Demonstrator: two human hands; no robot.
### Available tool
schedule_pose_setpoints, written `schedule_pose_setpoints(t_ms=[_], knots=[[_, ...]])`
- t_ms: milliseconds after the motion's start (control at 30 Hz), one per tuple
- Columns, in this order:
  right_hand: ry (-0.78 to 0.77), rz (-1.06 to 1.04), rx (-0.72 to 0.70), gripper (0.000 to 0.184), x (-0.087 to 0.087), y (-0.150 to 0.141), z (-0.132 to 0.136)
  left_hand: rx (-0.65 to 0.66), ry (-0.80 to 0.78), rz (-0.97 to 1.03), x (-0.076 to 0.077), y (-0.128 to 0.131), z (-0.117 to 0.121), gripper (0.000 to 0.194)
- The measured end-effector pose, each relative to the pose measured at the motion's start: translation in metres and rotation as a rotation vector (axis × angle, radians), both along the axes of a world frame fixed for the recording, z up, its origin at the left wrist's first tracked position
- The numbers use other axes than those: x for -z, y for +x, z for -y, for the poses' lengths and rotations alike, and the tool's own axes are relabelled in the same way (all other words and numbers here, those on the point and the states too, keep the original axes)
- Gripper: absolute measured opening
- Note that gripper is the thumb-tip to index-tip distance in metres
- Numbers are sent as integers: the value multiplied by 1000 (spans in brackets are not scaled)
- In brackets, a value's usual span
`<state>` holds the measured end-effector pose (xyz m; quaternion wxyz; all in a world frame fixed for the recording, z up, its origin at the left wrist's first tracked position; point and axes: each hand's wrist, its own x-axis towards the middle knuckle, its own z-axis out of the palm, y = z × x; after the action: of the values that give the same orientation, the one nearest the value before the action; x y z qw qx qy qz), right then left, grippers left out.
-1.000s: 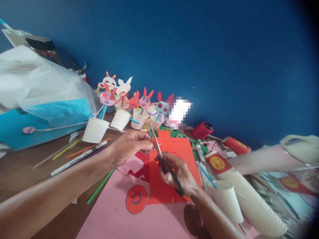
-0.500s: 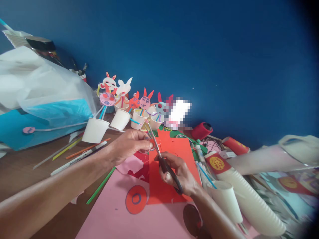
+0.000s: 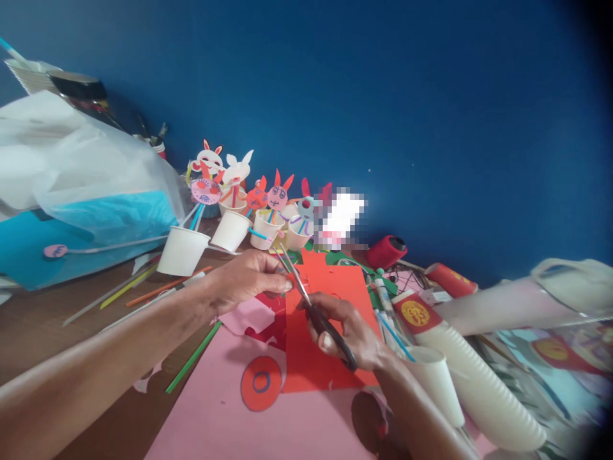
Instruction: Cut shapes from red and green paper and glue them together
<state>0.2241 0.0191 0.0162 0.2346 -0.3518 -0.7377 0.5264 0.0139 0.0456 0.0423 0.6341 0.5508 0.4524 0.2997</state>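
Observation:
My right hand [image 3: 342,326] is closed around the black handles of a pair of scissors [image 3: 301,282], whose blades are parted and point away from me. Between the fingertips of my left hand [image 3: 253,278] is a small piece of red paper [image 3: 291,278], mostly hidden, close against the blades. Beneath both hands lies a sheet of red paper [image 3: 316,370] on top of pink paper [image 3: 201,421]. A red paper disc with a purple ring drawn on it [image 3: 261,383] rests on the pink sheet, in front of my left hand.
Paper cups holding animal-faced straw figures [image 3: 278,198] stand along the wall. A long stack of paper cups [image 3: 483,377] lies at the right, beside an upright cup [image 3: 438,383]. Straws [image 3: 194,358] and a plastic bag [image 3: 90,153] are at the left.
The scissor blades have opened wider. My left hand has turned the small red piece slightly, so less of it shows, and its forearm sits a little higher.

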Motion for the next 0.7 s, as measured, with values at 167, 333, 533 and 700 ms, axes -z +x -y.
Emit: schedule_pose_setpoints(t_ms=[167, 333, 533, 700], knots=[[-11, 19, 53, 39, 0, -1, 1, 4, -2, -26, 3, 0, -1, 15], [-20, 27, 60, 35, 1, 0, 2, -23, 6, -37, 3, 0, -1, 13], [37, 157, -11, 39, -13, 5, -1, -25, -24, 10, 0, 2, 1, 9], [48, 337, -67, 50, -34, 20, -4, -82, -32, 65, -6, 4, 5, 5]])
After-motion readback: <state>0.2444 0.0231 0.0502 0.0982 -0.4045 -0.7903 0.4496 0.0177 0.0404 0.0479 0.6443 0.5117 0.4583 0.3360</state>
